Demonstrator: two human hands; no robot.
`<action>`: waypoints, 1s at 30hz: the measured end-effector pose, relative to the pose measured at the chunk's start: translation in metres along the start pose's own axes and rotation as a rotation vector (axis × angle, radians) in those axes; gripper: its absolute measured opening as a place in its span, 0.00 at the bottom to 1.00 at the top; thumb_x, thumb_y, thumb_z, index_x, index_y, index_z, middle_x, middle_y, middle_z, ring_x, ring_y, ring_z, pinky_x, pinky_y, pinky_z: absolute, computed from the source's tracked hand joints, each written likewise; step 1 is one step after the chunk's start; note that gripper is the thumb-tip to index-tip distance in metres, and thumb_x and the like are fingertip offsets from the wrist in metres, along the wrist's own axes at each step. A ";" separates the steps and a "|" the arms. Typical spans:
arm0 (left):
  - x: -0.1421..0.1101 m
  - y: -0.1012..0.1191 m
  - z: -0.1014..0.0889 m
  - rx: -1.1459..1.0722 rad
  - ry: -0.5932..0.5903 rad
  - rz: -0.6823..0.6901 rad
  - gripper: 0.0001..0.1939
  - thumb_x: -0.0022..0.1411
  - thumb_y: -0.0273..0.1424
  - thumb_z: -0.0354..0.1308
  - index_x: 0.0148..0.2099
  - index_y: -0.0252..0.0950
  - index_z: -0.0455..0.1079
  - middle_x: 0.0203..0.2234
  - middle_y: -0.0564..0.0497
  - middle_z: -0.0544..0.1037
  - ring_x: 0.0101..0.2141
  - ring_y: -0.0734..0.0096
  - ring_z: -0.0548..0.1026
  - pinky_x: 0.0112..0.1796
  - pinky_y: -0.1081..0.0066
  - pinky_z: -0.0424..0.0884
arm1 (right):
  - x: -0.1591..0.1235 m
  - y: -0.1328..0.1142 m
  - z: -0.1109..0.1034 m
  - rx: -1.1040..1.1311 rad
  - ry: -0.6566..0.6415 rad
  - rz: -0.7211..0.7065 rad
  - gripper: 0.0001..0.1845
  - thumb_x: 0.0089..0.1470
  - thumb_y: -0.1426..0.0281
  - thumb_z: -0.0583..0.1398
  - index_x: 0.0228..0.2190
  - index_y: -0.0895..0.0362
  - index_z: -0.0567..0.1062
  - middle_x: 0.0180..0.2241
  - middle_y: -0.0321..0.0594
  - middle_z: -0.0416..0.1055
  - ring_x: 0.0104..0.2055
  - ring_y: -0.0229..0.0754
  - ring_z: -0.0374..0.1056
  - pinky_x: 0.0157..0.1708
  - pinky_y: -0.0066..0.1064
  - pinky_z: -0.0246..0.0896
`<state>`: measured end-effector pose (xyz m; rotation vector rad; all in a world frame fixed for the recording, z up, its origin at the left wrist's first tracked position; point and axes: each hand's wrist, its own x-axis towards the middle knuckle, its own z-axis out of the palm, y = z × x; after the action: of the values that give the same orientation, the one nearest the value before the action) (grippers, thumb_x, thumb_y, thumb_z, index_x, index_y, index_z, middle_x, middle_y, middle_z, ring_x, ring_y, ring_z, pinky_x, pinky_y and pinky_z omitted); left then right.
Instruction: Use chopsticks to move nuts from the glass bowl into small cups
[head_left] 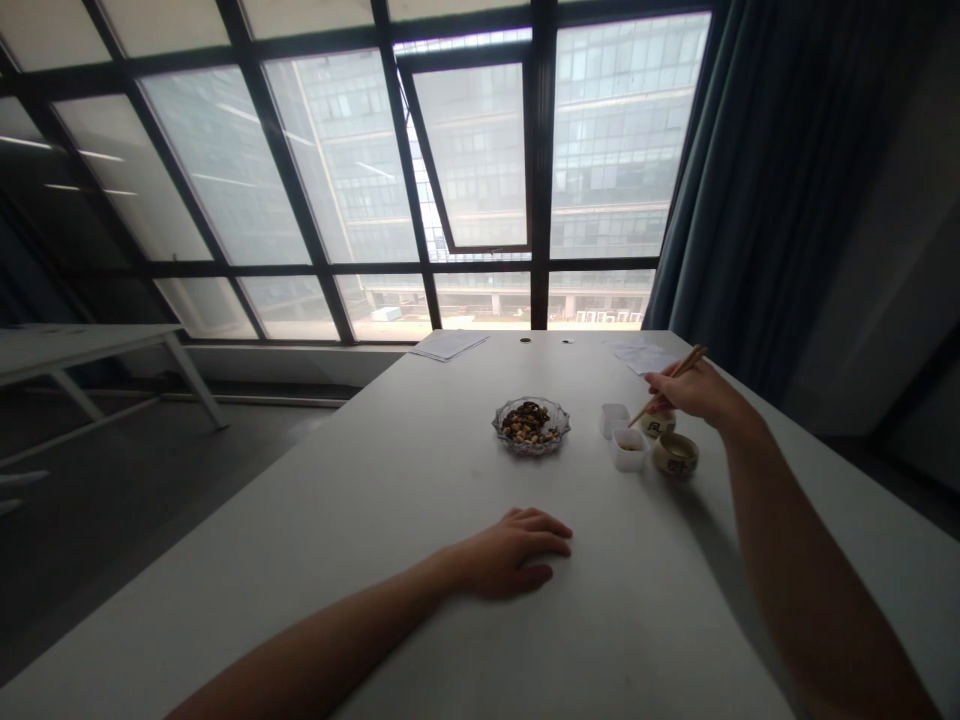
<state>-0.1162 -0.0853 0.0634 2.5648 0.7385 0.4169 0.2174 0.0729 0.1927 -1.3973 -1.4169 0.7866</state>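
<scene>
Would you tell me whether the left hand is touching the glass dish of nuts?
Apart: the head view shows white tabletop between the left hand and the glass dish.

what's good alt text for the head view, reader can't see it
The right hand holds wooden chopsticks near two white tubs and two ceramic cups, beside a glass dish of nuts on a white table; the left hand rests on it.
</scene>
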 end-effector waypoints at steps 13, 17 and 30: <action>0.000 0.000 -0.001 0.011 0.003 0.000 0.19 0.68 0.33 0.58 0.61 0.45 0.70 0.61 0.46 0.72 0.61 0.54 0.69 0.63 0.56 0.59 | -0.017 -0.007 0.090 0.353 -0.035 -0.205 0.14 0.55 0.64 0.70 0.24 0.60 0.78 0.27 0.43 0.80 0.24 0.43 0.79 0.26 0.28 0.79; 0.000 -0.001 0.001 0.015 0.013 0.003 0.19 0.68 0.33 0.59 0.61 0.46 0.70 0.61 0.47 0.72 0.61 0.55 0.69 0.63 0.56 0.59 | -0.015 0.024 0.130 0.320 -0.202 -0.144 0.16 0.55 0.62 0.70 0.21 0.58 0.77 0.23 0.42 0.79 0.23 0.45 0.79 0.26 0.29 0.79; 0.001 -0.003 0.003 0.000 0.024 0.019 0.20 0.68 0.33 0.59 0.61 0.45 0.70 0.61 0.46 0.72 0.60 0.53 0.69 0.62 0.55 0.59 | -0.017 0.048 0.155 0.447 -0.168 0.020 0.17 0.58 0.67 0.67 0.19 0.58 0.76 0.22 0.44 0.79 0.24 0.46 0.79 0.27 0.30 0.79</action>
<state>-0.1158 -0.0836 0.0596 2.5731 0.7227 0.4550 0.0891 0.0900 0.0939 -1.0190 -1.2520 1.1740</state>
